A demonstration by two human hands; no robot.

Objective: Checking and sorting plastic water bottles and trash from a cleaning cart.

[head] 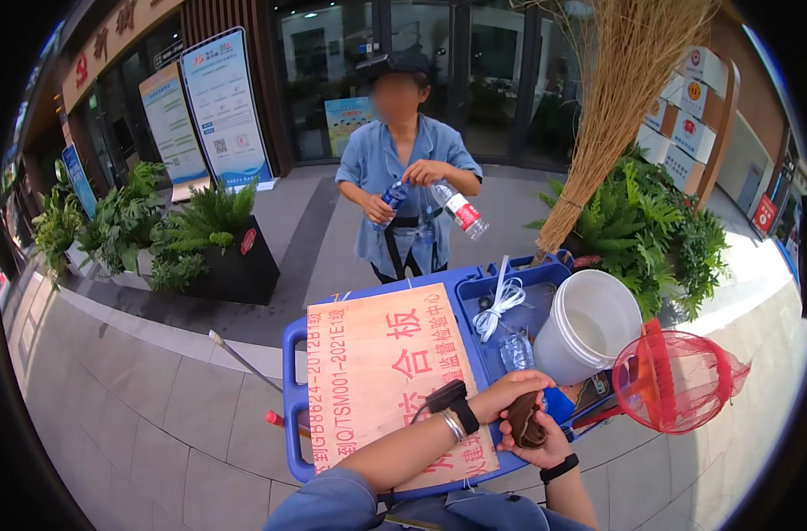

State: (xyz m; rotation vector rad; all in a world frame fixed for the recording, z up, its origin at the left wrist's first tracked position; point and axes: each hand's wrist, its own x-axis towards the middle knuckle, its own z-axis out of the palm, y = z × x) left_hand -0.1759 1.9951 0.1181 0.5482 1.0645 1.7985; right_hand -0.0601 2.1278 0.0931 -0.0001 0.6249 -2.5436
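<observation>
My left hand [515, 393] bends over the top of a crumpled brown cloth or soft pouch [527, 421], its fingers at the upper edge. Below and to the right, my right hand [543, 443] holds the same brown thing from beneath. Both hands are over the right part of a blue plastic cleaning cart [473, 372]. A printed wooden-looking board or sheet [377, 391] lies under my left forearm. Close beyond my hands are a clear plastic bottle [517, 350] and a white plastic bucket [551, 332], both in the cart's tray.
White coiled cord [502, 309] lies in the tray. A red-rimmed net [692, 381] juts out at right; a twig broom [592, 133] stands at the far corner. A person [407, 159] across the cart holds plastic bottles. Potted plants [211, 226] stand behind at left.
</observation>
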